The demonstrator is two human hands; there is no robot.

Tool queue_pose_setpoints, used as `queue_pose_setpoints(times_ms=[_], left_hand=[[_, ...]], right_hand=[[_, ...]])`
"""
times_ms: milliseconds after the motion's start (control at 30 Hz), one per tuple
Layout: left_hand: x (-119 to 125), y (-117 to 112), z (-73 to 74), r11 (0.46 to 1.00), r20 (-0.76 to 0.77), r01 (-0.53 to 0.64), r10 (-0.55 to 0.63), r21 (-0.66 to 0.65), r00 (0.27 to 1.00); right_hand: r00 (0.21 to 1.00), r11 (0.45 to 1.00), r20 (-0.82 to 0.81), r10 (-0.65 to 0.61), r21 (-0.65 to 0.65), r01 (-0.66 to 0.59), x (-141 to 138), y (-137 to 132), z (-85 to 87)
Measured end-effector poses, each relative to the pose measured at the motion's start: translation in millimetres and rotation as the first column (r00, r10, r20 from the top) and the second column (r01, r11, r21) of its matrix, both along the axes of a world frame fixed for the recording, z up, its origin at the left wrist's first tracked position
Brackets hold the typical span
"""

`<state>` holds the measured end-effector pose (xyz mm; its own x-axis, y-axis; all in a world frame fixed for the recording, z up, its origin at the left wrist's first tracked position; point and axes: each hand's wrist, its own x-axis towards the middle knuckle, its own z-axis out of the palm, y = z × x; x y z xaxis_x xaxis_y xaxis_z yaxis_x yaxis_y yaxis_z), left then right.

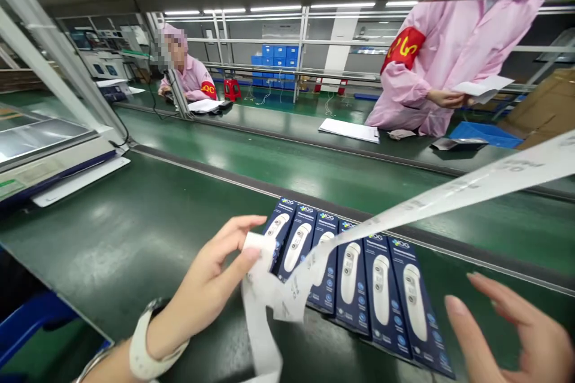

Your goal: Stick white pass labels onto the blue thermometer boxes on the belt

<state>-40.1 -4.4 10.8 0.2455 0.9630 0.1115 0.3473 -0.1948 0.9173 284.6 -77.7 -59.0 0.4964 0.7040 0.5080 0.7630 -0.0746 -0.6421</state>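
Observation:
A long white label strip [440,185] with faint grey print runs from the upper right, across the boxes, down to my left hand [209,287]. The thumb and fingers of that hand pinch the strip near its folded part, and a loose length hangs below over the table edge side. Beneath the strip, several dark blue thermometer boxes [351,281] lie side by side in a row, each printed with a white thermometer. To the right of the row, my right hand [516,329] is empty, with thumb and fingers spread apart, close to the last box.
The green work table [112,239] borders a green conveyor belt [269,161]. Across it, a person in pink [453,60] holds paper; another person [193,75] sits further left. A metal post [63,42] and a white-and-blue device [54,161] stand left. A blue chair [36,317] is below.

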Motion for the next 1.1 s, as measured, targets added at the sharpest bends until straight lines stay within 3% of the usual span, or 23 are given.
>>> queue_pose_setpoints(times_ms=[67,133,233,333,400,533,633,700,867,967,1100], left_hand=[[10,1,19.9,0.979,0.043,-0.024,0.016,0.202,0.999],[22,5,37.4,0.928,0.072,-0.012,-0.016,0.372,0.997],[41,13,52.6,0.877,0.054,0.104,-0.146,0.469,0.988],[54,20,53.7,0.88,0.04,0.196,-0.236,0.433,0.971],[59,22,49.1,0.884,0.039,0.21,-0.248,0.417,0.968],[62,21,35.3,0.905,0.039,0.19,-0.221,0.381,0.974],[64,24,23.5,0.92,0.033,0.166,-0.19,0.354,0.981],[67,26,15.8,0.923,0.047,0.152,-0.179,0.353,0.983],[70,33,1.3,0.92,0.175,0.098,-0.175,0.379,0.969],[70,38,-4.9,0.919,0.22,0.084,-0.18,0.385,0.959],[70,46,-13.7,0.945,0.313,0.034,-0.142,0.326,0.939]], right_hand=[[0.991,0.967,0.127,0.049,0.241,-0.079,-19,10,30.0],[0.954,0.884,0.248,0.168,0.39,-0.258,-46,18,65.5],[0.857,0.79,0.396,0.331,0.38,-0.481,-81,29,111.6],[0.752,0.726,0.462,0.471,0.281,-0.628,-97,44,132.8],[0.712,0.691,0.36,0.603,0.209,-0.691,-99,56,131.0],[0.661,0.666,-0.079,0.746,0.113,-0.738,-98,70,105.0],[0.576,0.627,-0.269,0.772,0.17,-0.76,-102,74,84.9],[0.542,0.635,-0.355,0.762,0.241,-0.734,-105,76,75.4],[0.574,0.68,-0.398,0.716,0.208,-0.703,-108,86,59.7],[0.586,0.677,-0.38,0.715,0.172,-0.715,-108,92,52.0],[0.54,0.648,-0.398,0.742,0.215,-0.731,-109,100,42.1]])
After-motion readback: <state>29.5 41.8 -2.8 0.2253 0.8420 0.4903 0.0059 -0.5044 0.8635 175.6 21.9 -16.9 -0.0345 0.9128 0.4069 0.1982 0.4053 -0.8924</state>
